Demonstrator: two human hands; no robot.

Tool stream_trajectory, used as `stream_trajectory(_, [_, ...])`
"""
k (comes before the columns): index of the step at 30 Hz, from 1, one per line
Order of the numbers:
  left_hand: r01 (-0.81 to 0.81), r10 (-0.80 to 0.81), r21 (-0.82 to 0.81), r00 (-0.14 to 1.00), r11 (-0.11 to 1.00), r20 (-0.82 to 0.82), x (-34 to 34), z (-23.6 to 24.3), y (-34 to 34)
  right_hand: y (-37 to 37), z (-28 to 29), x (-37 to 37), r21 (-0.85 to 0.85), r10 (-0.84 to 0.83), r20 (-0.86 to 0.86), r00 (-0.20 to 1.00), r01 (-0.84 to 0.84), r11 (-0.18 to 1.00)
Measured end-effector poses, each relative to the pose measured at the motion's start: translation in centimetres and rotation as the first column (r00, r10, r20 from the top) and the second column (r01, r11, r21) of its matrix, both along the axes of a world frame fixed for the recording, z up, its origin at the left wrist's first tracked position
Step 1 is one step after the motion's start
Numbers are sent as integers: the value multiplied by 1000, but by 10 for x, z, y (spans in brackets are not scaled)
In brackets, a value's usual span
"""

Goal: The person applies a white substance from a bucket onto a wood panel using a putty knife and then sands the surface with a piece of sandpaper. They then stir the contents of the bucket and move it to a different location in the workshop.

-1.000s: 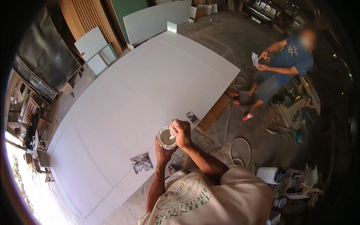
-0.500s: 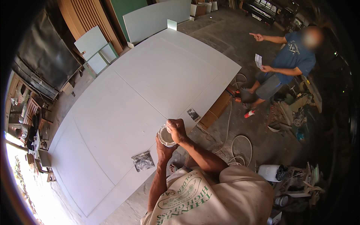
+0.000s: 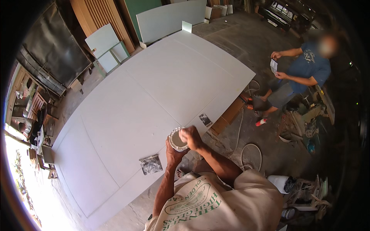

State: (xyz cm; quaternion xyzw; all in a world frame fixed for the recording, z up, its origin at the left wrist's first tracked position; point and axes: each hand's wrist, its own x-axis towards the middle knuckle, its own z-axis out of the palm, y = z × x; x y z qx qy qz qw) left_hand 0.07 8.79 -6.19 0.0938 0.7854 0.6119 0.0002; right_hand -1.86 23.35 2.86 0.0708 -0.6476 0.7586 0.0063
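Observation:
My left hand [image 3: 175,155] is wrapped round a round tub [image 3: 175,141] with a crusted whitish rim and greyish, paste-like contents. Over the tub's right side my right hand [image 3: 192,138] is closed in a fist. Whatever it grips, if anything, is hidden by the fingers and some blur. Both hands are above the near edge of a large white panel [image 3: 115,115] with thin lines across it. Left of the tub, a dark, mottled square sheet [image 3: 150,164] lies on the panel. A smaller dark rectangular piece [image 3: 205,119] lies to the right.
Beyond the panel's right end a person [image 3: 314,65] in a blue shirt holds a paper [image 3: 274,66]. A pale hose [image 3: 252,148] coils on the floor beside a white jug [image 3: 278,183] and scrap wood [image 3: 308,192]. Boards [image 3: 169,22] lean at the back.
My view has shifted, so the scene sits slightly right and lower. My right hand has moved a little over the tub. The other person's pointing hand has come down to the paper.

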Motion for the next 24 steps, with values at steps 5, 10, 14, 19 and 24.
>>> stream_trajectory(5, [9, -9, 1, 1000, 1000, 10, 1, -8, 2, -23, -19, -5, -240, -111, -104, 988, 83, 967])
stream_trajectory(10, [-19, 20, -84, 1000, 996, 6, 2, 5, 3, -2, 9, -13, -83, -148, -23, 989, 145, 986])
stream_trajectory(14, [-9, 10, -89, 1000, 996, 1, 3, 5, 4, -22, -16, 1, -149, -213, -140, 967, 192, 970])
stream_trajectory(19, [-13, 14, -25, 999, 1000, 40, 6, 11, 0, -4, 33, 6, -73, -95, -77, 992, 89, 993])
stream_trajectory(24, [-7, 6, -38, 1000, 999, -17, 2, -1, 5, -4, -5, -13, 125, -95, -334, 938, 144, 982])
